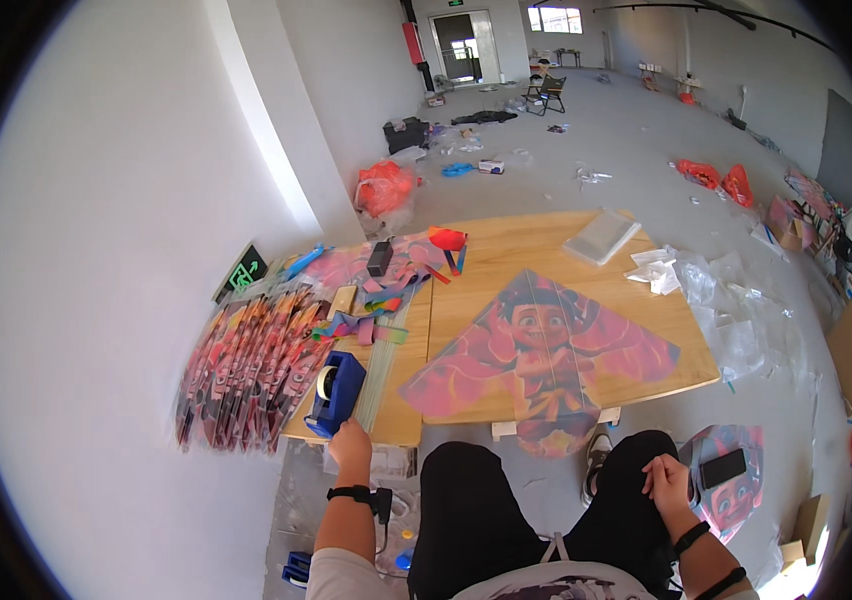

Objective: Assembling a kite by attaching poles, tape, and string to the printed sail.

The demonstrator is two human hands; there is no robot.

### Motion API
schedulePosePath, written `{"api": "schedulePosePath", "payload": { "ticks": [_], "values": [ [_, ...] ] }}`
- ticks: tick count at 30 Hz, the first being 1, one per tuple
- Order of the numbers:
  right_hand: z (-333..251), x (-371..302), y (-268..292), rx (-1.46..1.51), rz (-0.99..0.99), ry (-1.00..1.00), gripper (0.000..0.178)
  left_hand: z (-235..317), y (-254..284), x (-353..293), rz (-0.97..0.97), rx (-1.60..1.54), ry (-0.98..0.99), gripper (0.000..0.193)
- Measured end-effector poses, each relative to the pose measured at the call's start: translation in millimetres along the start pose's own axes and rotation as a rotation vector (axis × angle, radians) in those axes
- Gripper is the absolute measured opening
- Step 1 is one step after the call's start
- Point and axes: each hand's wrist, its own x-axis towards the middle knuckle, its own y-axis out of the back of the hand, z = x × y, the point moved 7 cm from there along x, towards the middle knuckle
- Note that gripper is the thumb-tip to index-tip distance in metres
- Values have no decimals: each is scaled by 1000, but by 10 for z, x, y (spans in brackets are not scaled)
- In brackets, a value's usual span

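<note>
Left hand [350,440]: fingers are closing in at the near end of a blue tape dispenser [336,398]; whether they are pinching a strip of tape or just steadying the body, cannot tell. A pale tape roll [325,383] is sitting in it. Right hand [664,482]: resting on the right knee of the black trousers [636,458], fingers curling loosely; nothing is showing in them, though the palm is hidden.

Next out: the kite sail [538,350], printed with a cartoon figure, is lying spread on the wooden table [506,240] before the knees, its tail end overhanging the near edge. Thin pale lines are running across it; whether rods or seams, cannot tell. A bundle of thin rods [376,392] is lying just right of the dispenser, with colored ribbons [366,322] beyond.

Further left, a row of folded printed kites [246,370] is overlapping along the table's edge, looking finished or nearly so. Far right of the table, a stack of clear plastic sleeves [602,237] is lying flat.

Progress, my reading: a batch is standing done; this sail is opened out but unfolded and unbagged, so taping, and perhaps fitting rods and ribbons, is likely remaining, then folding and sleeving.
</note>
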Motion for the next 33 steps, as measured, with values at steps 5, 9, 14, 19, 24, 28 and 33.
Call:
{"api": "schedulePosePath", "payload": {
  "ticks": [5,9,14,19,24,28,33],
  "values": [
    [29,-10,-30,31,-5,-16,31,-106,80,-86,51,-38,-12,15],
    [58,-16,20,16,25,-36,32,-249,461,-345,161,-372,-87,18],
    [93,22,4,21,12,-19,35,-1157,334,-362,365,-743,103,26],
    [178,54,33,-53,24,-19,36,-1747,94,56,385,-788,161,20],
    [134,68,9,-86,25,-24,37,-1671,-147,422,309,-456,-14,27],
    [144,83,-45,-138,22,-36,40,-1563,-183,560,211,-341,148,25],
    [127,156,-161,-198,5,-47,39,-1661,-213,609,352,-216,209,22]
  ]
}}
